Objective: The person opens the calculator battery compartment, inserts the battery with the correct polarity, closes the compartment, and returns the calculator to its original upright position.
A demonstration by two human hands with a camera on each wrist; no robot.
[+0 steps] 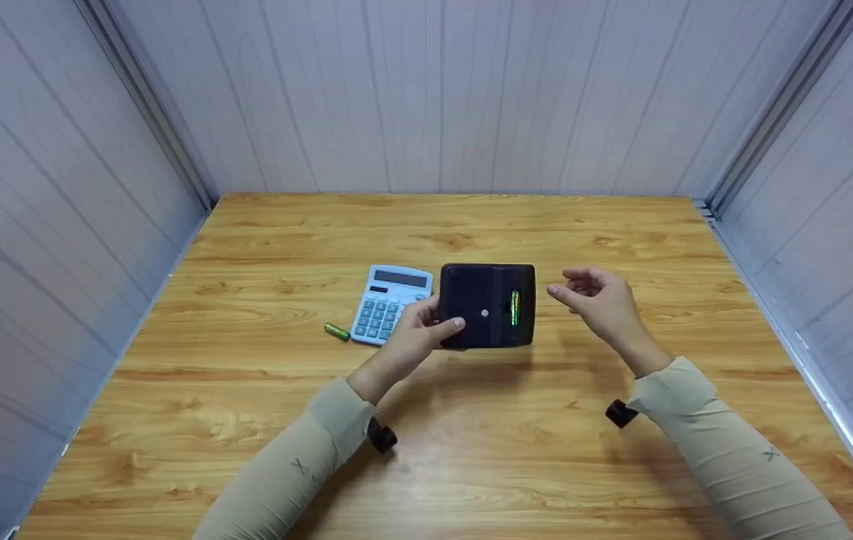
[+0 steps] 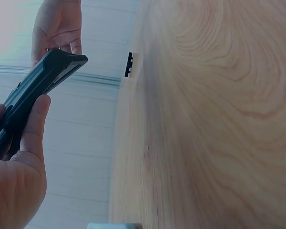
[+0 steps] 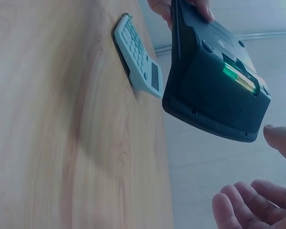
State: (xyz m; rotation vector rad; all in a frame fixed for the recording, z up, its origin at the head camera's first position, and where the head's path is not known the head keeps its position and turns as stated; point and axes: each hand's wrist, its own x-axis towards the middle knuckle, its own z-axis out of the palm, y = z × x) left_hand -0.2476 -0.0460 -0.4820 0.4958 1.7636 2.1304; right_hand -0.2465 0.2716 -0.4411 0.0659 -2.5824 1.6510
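Note:
My left hand grips a black calculator by its left side, thumb on top, holding it above the table with its back facing up. A green battery lies in the uncovered slot on that back; the right wrist view also shows the battery seated there. Just right of the calculator, and apart from it, is my right hand, its fingers loosely bent with nothing visible between them. The calculator's keys and screen are hidden from the head view.
A light blue calculator lies face up on the wooden table, partly behind my left hand. Left of it lies a loose green battery. Pale panel walls stand at the back and both sides.

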